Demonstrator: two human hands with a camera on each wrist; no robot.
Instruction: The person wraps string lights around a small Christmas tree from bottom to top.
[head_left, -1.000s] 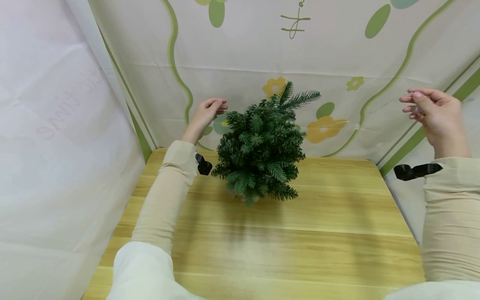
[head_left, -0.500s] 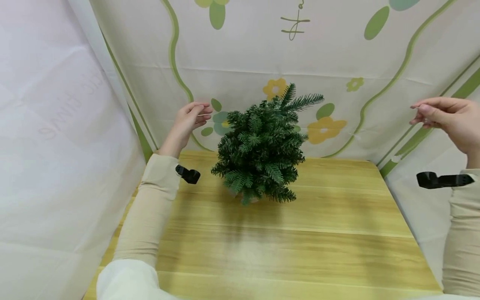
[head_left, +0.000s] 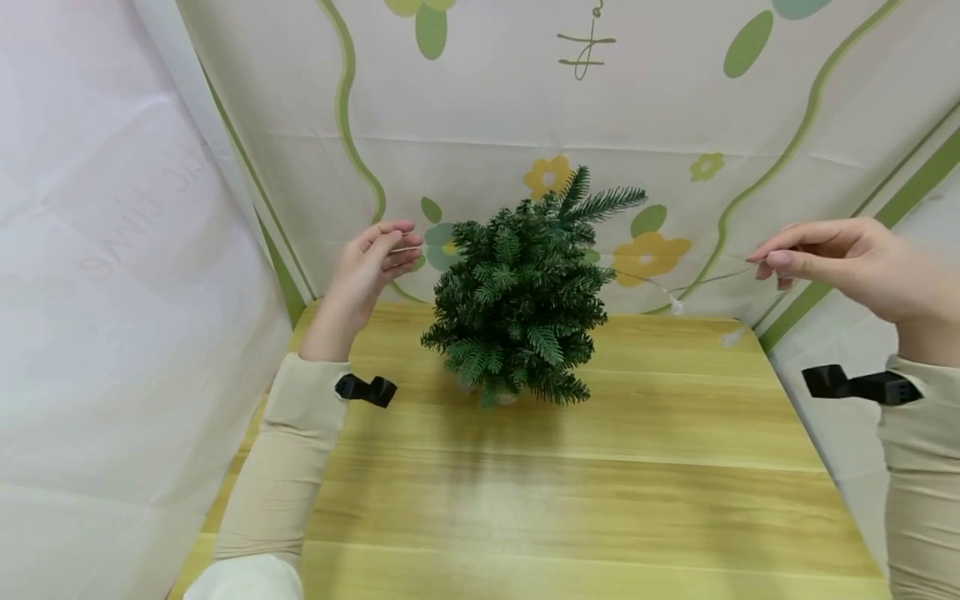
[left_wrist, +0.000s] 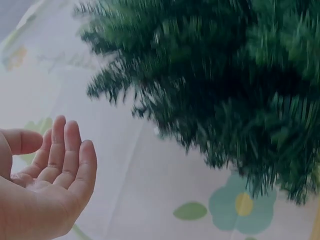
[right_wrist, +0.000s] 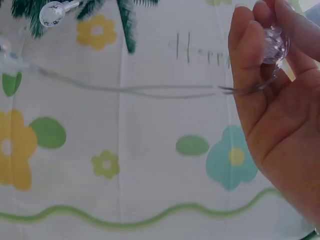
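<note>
A small green artificial Christmas tree (head_left: 525, 300) stands upright on the wooden table. To its right, my right hand (head_left: 855, 267) pinches a thin string light (head_left: 720, 275) that runs to the tree's right side. One clear bulb (right_wrist: 274, 47) shows among the right fingers in the right wrist view; another bulb (right_wrist: 52, 14) lies by the branches. My left hand (head_left: 367, 271) is raised left of the tree, apart from it. In the left wrist view, the left hand (left_wrist: 55, 185) has its palm up, fingers loosely bent, holding nothing. Any wire inside the tree is hidden.
The wooden table (head_left: 637, 500) spreads in front of the tree. A cloth backdrop (head_left: 480, 92) with printed flowers hangs close behind, and a white cloth (head_left: 112, 333) borders the left side. A loose clear bulb (head_left: 731, 338) hangs near the right table edge.
My left hand has drawn left and down, away from the tree. The right hand went right, then came back left and lower, and the string light sags between it and the tree.
</note>
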